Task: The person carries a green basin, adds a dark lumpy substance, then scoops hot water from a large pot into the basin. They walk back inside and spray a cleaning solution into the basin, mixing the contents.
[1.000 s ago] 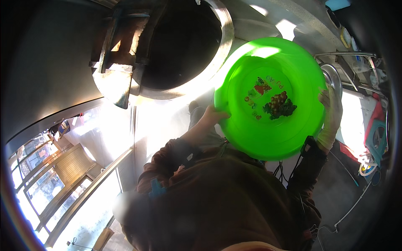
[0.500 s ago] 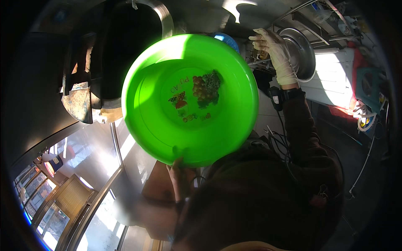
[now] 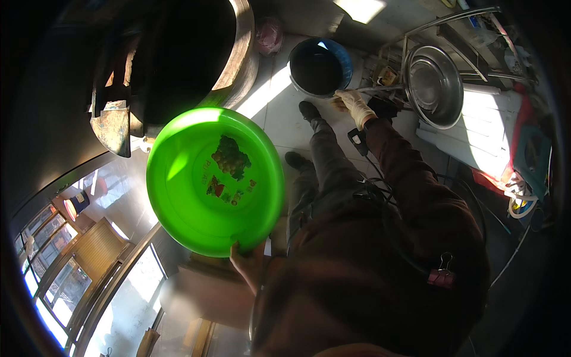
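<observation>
The green bowl (image 3: 215,180) now hangs low at our left, held by its rim in our left hand (image 3: 248,262) alone. Our gloved right hand (image 3: 352,104) has let go and grips a metal rack (image 3: 410,56) by the dark bucket (image 3: 318,66).

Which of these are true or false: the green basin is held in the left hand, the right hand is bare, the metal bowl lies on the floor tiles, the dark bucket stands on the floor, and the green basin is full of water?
1. The left hand holds the green basin by its rim. True.
2. The right hand is bare. False: it wears a pale glove.
3. The metal bowl lies on the floor tiles. False: it rests in a wire rack.
4. The dark bucket stands on the tiled floor. True.
5. The green basin is full of water. False: it is empty, with its printed fruit picture showing plainly.
</observation>
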Tool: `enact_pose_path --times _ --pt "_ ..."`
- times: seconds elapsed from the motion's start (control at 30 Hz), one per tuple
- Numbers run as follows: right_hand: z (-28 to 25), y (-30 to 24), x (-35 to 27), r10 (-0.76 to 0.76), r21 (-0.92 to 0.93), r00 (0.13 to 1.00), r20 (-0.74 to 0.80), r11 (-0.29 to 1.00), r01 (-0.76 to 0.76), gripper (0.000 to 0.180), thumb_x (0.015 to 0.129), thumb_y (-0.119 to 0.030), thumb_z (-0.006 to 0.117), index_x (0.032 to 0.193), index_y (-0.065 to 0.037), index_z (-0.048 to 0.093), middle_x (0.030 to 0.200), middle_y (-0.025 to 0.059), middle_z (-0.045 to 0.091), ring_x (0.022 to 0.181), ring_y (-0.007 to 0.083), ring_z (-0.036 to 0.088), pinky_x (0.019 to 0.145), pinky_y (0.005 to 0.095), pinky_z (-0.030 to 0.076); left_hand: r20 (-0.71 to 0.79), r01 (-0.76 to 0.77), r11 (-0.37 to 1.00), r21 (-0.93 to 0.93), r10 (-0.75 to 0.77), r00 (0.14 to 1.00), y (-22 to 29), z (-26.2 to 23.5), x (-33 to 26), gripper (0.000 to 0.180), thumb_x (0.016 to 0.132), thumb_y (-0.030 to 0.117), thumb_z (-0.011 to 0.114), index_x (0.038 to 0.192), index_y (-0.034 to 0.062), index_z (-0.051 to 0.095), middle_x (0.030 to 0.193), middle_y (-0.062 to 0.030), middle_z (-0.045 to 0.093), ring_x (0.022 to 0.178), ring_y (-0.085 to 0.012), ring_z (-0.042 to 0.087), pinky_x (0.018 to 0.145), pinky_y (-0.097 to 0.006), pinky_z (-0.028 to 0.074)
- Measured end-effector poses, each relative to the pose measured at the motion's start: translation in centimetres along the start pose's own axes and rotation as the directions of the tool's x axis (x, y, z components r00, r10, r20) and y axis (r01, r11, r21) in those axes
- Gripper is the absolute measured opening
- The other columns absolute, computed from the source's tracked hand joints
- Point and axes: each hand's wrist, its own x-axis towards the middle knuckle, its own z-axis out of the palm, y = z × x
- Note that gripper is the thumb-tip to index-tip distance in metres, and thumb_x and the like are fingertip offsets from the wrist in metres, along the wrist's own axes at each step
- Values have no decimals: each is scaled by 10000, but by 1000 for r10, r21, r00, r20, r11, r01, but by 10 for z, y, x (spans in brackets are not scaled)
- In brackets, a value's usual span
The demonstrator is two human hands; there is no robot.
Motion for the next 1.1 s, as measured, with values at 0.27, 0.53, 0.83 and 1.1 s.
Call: enact_pose_path --times 0.27,0.53,0.83,1.1 --pt "-13 31 59 127 -125 987 103 986 -114 235 879 -211 586 922 16 626 783 170 689 593 271 666 504 358 561 -36 461 710 -532 -563 826 1 3 2 259 835 223 556 1022 44 562 919 -85 584 828 -228 567 658 -361 494" --pt "-5 -48 91 11 -158 997 78 987 1 171 898 -150 546 913 8 609 772 174 671 583 233 641 500 318 505 12 293 817 -496 -331 943 -33 -19 -5 215 831 167 577 996 31 557 894 -71 580 859 -214 547 784 -324 452" --pt "48 -75 3 3 -109 990 142 994 12 265 872 -206 621 969 39 587 821 210 684 613 270 673 506 366 573 187 -301 832 466 240 953 -2 -16 10 234 768 -51 636 1001 -46 612 842 -81 647 701 -148 564 604 -278 469" --pt "158 -266 -49 -816 -152 489 308 465 872 334 872 -293 670 1025 1 621 869 70 675 759 121 626 671 255 512 246 -530 582 616 498 832 16 -21 5 317 705 4 731 997 -13 609 809 -100 632 679 -195 578 601 -293 480"
